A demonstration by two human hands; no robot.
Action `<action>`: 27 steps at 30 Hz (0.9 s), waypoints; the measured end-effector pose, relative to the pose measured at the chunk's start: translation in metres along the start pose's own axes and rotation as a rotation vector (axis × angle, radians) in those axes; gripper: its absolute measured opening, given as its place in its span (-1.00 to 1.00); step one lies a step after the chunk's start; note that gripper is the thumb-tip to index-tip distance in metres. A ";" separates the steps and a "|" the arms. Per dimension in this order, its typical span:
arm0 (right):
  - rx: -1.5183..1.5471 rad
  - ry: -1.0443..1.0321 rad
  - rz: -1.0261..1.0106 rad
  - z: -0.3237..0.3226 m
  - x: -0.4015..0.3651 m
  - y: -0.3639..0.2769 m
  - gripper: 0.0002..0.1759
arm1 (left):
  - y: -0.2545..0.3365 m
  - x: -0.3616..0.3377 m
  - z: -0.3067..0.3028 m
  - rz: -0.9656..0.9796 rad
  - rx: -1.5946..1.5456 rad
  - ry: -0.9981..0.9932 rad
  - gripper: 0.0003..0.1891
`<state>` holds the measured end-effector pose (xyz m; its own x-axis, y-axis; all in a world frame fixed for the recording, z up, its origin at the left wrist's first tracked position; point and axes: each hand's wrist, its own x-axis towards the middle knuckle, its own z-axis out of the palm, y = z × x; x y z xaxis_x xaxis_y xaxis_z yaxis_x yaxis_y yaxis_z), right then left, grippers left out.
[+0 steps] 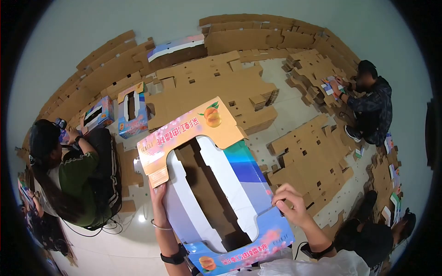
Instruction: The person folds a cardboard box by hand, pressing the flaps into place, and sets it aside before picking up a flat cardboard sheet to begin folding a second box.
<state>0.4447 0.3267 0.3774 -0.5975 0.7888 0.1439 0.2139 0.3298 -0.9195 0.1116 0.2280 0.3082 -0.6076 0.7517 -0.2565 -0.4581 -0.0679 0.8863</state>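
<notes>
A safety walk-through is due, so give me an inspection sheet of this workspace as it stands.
Surface: pale tiled floor, largely covered.
Job's things: printed box, open-topped, held up.
Clutter: flat cardboard blanks in stacks; folded boxes standing.
Hands: left hand and right hand grip opposite box edges.
Cables: black cable loose on floor.
Surroundings: co-worker in green and co-worker in dark clothes sit on floor; pale wall.

Landmark: carton (221, 184). Left hand (157, 193) on its left edge, right hand (290, 207) on its right edge. Left of it: seated person (78, 179). Behind-left: assembled boxes (132, 112). Behind: flat cardboard stacks (216, 83). Right: cardboard sheets (313, 161). Far behind-right: second person (373, 108).
</notes>
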 end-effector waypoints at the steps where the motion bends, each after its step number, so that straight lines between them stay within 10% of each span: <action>1: 0.000 0.000 0.000 0.000 0.000 -0.001 -0.84 | 0.001 -0.001 0.002 -0.004 -0.001 0.008 -0.54; 11: 0.177 -0.076 -0.081 0.002 0.012 -0.008 -0.83 | 0.002 -0.003 0.001 -0.097 -0.070 -0.019 -0.51; 17: -0.346 -0.126 -0.228 0.008 0.022 -0.003 -0.77 | 0.010 0.005 0.005 0.037 0.124 -0.036 -0.38; 27: 0.382 -0.214 -0.031 0.007 0.018 -0.003 -0.64 | 0.010 0.002 0.010 -0.032 0.073 -0.029 -0.37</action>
<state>0.4275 0.3364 0.3801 -0.7546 0.6428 0.1316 -0.0841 0.1041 -0.9910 0.1120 0.2354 0.3199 -0.5737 0.7716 -0.2749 -0.4279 0.0038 0.9038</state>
